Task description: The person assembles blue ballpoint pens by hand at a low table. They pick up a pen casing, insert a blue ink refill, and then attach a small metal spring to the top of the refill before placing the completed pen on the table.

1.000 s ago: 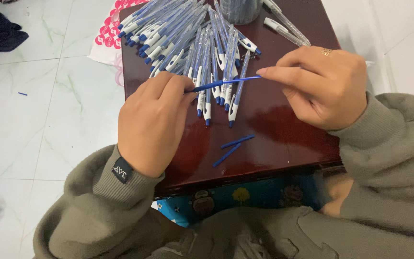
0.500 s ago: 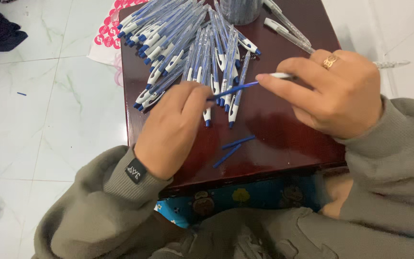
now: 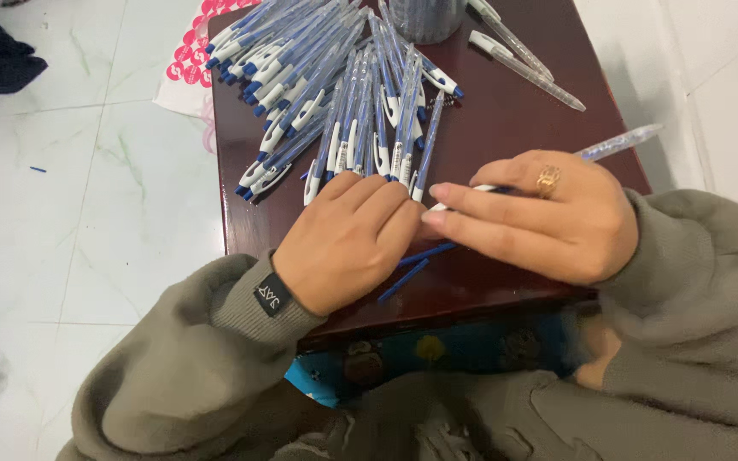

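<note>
White marble-look floor tiles all around, and in the middle a small dark reddish-brown table [image 3: 514, 94] with a person sitting right up against it in a grey-green sweatshirt. Most of the tabletop is covered by a fanned-out pile of blue-and-white pens [image 3: 335, 102], tips pointing toward the person. Two clear pen barrels [image 3: 523, 64] lie apart near the far right corner, and a clear cup [image 3: 424, 17] sits at the top edge.

The right hand [image 3: 540, 218] — ring on one finger — is pinching a clear pen barrel [image 3: 621, 141] that sticks out past the knuckles toward the right. The left hand [image 3: 348, 239] is curled with its fingertips pressed up against the right hand's fingertips, right where the barrel's near end would be; what it's pinching is hidden. Two loose blue refills [image 3: 416, 266] lie on the table just below the hands.

Looks like the assembly step — feeding a refill into the barrel. The next move probably calls for keeping the thin refill straight while it's pushed in, then dropping the finished pen on the pile.
</note>
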